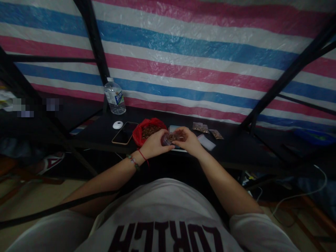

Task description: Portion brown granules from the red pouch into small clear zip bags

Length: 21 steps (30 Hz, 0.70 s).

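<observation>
Both hands meet over the front of a dark table (231, 150). My left hand (154, 145) and my right hand (187, 140) are closed together on a small clear bag (170, 138) that holds brown bits. Just behind the left hand lies an open red bag (140, 131) filled with the same brown bits. Under the hands a pale flat object (173, 128) shows only in part. A red string and a beaded band circle my left wrist.
A phone (125, 133) and a small white round object (118, 125) lie left of the red bag. A water bottle (114, 96) stands behind them. Filled small packets (207, 130) and a white slip (207, 142) lie to the right. A striped tarp hangs behind; cables trail at lower right.
</observation>
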Available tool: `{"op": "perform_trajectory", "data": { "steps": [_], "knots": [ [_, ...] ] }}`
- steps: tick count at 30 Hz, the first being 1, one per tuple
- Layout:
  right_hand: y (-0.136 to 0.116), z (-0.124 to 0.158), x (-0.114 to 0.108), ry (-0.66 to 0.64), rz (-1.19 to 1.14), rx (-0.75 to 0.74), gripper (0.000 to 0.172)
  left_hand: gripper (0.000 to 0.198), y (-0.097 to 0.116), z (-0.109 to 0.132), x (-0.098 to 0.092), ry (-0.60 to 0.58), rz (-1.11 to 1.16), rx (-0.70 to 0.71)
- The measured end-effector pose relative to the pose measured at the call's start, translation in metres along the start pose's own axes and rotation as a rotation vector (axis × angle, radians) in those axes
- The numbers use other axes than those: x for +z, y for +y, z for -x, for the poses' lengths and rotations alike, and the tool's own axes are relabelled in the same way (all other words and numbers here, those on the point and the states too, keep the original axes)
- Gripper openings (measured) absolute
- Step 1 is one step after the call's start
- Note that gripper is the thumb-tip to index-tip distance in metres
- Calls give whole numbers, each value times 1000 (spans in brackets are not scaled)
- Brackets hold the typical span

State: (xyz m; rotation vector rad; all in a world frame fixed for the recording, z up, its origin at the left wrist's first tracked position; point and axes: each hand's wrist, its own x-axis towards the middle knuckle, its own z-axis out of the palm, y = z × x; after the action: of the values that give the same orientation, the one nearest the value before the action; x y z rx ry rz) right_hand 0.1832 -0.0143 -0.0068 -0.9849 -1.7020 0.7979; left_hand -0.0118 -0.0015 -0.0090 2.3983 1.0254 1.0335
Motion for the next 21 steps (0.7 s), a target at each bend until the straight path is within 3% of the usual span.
{"op": "perform_trajectory", "data": {
  "steps": [7, 17, 21],
  "knots": [
    [-25, 7, -8, -90, 89, -125, 29, 54, 12, 4, 4, -27, 230, -82],
    [-33, 9, -4, -79, 40, -164, 46, 44, 14, 5, 12, 8, 475, -91],
    [-37, 9, -8, -91, 205, -181, 52, 38, 7, 2, 7, 61, 479, -113]
  ]
}}
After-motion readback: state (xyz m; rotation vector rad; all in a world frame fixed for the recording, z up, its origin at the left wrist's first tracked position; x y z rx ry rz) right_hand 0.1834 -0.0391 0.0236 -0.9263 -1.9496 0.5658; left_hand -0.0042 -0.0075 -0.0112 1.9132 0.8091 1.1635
